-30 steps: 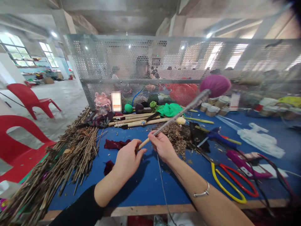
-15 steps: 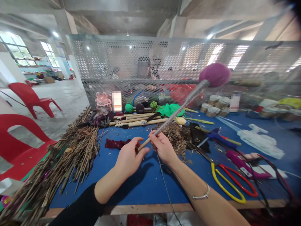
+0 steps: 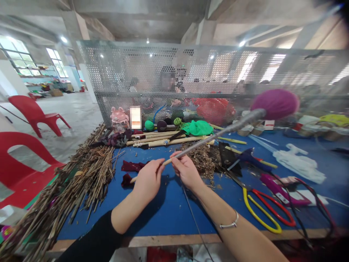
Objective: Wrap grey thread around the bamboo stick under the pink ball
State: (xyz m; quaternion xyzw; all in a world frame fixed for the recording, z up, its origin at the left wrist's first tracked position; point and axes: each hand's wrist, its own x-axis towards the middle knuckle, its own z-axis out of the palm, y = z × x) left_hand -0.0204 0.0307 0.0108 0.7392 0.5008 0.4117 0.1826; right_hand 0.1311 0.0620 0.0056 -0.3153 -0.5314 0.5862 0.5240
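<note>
Both hands hold one long thin stick point(image 3: 212, 137) wrapped in grey, with a purple fabric ball point(image 3: 275, 104) at its far right end. My left hand point(image 3: 147, 180) is closed round the bare wooden lower end, whose tip sticks out to the left. My right hand point(image 3: 185, 169) pinches the stick just above, where the grey wrapping starts. A thin grey thread point(image 3: 191, 211) hangs from my right hand toward the table's front edge. The stick slants up to the right over the blue table point(image 3: 169, 214).
A heap of dry twigs point(image 3: 73, 182) lies at the left. Bamboo sticks point(image 3: 158, 140), green cloth point(image 3: 199, 128) and chaff point(image 3: 203, 160) lie behind the hands. Yellow-and-red scissors point(image 3: 264, 211) and a purple tool point(image 3: 278, 187) sit at right. A perforated screen point(image 3: 191, 72) stands behind, people beyond it. Red chairs point(image 3: 24, 160) stand left.
The stick has swung lower and further right, so the purple ball sits lower right. My left hand slid up the stick, leaving its bare tip poking out to the left.
</note>
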